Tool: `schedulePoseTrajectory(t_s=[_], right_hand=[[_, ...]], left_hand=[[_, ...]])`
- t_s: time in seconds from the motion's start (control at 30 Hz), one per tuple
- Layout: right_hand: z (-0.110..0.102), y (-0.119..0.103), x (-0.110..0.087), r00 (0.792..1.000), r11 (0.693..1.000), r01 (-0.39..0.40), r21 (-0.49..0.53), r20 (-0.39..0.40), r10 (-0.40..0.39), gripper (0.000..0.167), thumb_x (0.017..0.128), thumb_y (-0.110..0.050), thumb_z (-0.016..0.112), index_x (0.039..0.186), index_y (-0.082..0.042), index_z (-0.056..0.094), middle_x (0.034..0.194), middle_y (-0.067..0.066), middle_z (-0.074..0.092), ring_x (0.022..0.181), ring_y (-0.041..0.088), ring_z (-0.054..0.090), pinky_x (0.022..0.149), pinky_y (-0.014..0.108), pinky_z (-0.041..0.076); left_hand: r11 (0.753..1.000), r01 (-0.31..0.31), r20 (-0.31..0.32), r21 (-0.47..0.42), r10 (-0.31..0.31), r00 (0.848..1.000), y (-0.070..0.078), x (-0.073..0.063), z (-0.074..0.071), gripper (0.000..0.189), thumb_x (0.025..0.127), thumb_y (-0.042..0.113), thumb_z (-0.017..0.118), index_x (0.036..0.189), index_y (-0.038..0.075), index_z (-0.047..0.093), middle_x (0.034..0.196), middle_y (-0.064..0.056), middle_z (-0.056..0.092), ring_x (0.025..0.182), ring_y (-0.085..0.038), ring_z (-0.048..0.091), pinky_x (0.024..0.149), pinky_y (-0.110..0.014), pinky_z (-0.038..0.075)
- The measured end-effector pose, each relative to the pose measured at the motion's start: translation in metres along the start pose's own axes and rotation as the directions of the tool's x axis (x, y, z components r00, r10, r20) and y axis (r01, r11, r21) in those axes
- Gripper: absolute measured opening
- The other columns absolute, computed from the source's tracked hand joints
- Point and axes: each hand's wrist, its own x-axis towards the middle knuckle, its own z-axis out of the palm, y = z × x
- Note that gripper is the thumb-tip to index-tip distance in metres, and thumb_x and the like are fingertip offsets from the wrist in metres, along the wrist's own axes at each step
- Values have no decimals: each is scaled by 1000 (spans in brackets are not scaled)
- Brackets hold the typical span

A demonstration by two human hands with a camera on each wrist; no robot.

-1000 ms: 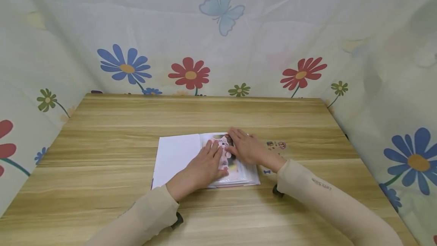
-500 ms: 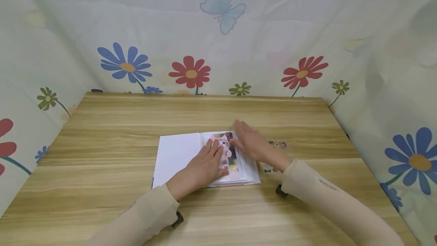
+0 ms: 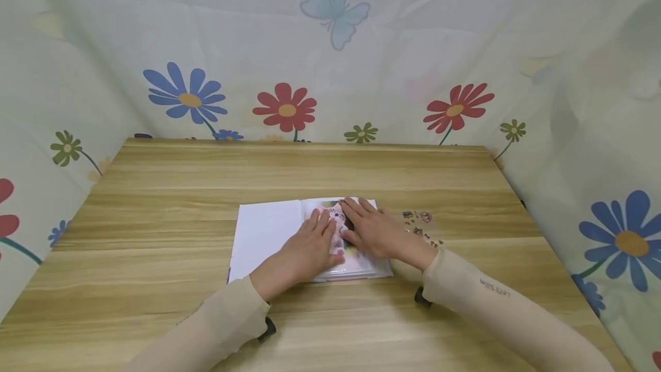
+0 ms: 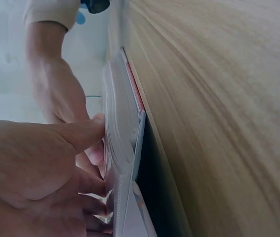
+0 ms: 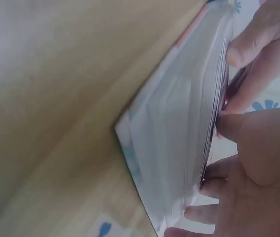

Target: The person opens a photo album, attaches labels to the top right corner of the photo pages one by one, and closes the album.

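A photo album point(image 3: 265, 234) lies spread on the table, its white inside cover on the left and a thick block of clear-sleeved pages on the right. The top page shows a pink cat picture point(image 3: 338, 244), partly covered by both hands. My left hand point(image 3: 307, 251) rests on that page with fingers stretched out. Across the page's right half lies my right hand point(image 3: 377, 231), its fingers straight and pointing up and left. Seen from the side in the right wrist view, the fingertips point(image 5: 214, 180) touch the top of the page block point(image 5: 179, 118).
To the right of the album, a clear sheet with small colourful stickers point(image 3: 418, 231) lies on the wooden table point(image 3: 310, 171), partly behind the right forearm. A flower-printed curtain point(image 3: 392, 90) stands along the table's far edge and sides.
The right hand shifted right and up off the picture, then came back down onto the page. The left hand has stayed in place on the page.
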Motion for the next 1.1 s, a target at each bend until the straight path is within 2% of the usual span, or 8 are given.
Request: schedulePoseTrajectory(t_s=[0.17, 0.43, 0.6, 0.7, 0.87, 0.97, 1.1], right_hand=[[-5, 3, 7, 999, 999, -18, -36, 42, 20, 76, 108, -54, 42, 165, -8, 21, 172, 10, 15, 155, 39, 19, 118, 66, 24], [-4, 12, 23, 998, 999, -41, -31, 47, 42, 82, 107, -61, 36, 165, -6, 19, 171, 11, 16, 155, 36, 22, 117, 67, 26], [-4, 17, 30, 998, 999, -50, 5, 44, 49, 82, 107, -60, 39, 165, -5, 20, 170, 14, 20, 155, 35, 23, 117, 68, 25], [-5, 20, 29, 998, 997, -57, 54, 36, 55, 83, 106, -59, 43, 164, -4, 20, 169, 17, 20, 154, 36, 23, 117, 69, 23], [-8, 24, 20, 997, 987, -37, 155, -55, 46, 78, 108, -49, 48, 163, -1, 21, 168, 21, 20, 154, 39, 22, 117, 69, 22], [-8, 19, 13, 995, 990, -7, 142, -93, 20, 75, 108, -45, 51, 162, 0, 25, 168, 20, 22, 154, 38, 21, 118, 66, 24], [-4, 9, 6, 998, 995, 22, 93, -54, -17, 73, 108, -45, 51, 162, -1, 28, 168, 18, 23, 155, 37, 21, 119, 64, 25]], left_hand=[[1000, -9, -21, 3, 10, 1000, -1, 0, 1, 71, 104, 40, 60, 150, -12, 41, 158, -35, 32, 151, -48, 25, 123, -52, 25], [1000, -4, -23, -11, 3, 1000, -2, 0, 3, 72, 104, 39, 60, 151, -12, 39, 159, -35, 31, 151, -47, 23, 123, -52, 25], [1000, 0, -11, -13, -1, 1000, -1, -1, 1, 73, 105, 40, 59, 151, -13, 38, 160, -35, 29, 152, -47, 22, 123, -51, 24], [1000, 3, -6, -17, -3, 1000, 0, -2, 2, 74, 105, 40, 59, 152, -13, 38, 160, -34, 28, 152, -47, 21, 123, -51, 24], [999, 14, 9, -29, -14, 1000, 0, 1, 3, 75, 105, 42, 58, 154, -11, 36, 162, -33, 26, 153, -46, 18, 123, -52, 22], [999, 14, 3, -30, -13, 1000, 0, 1, 2, 76, 105, 42, 58, 153, -12, 37, 162, -34, 27, 153, -47, 19, 123, -52, 23], [999, -14, -37, -29, 13, 999, -1, 0, 3, 72, 104, 39, 61, 149, -14, 41, 158, -36, 31, 150, -49, 24, 122, -54, 26]])
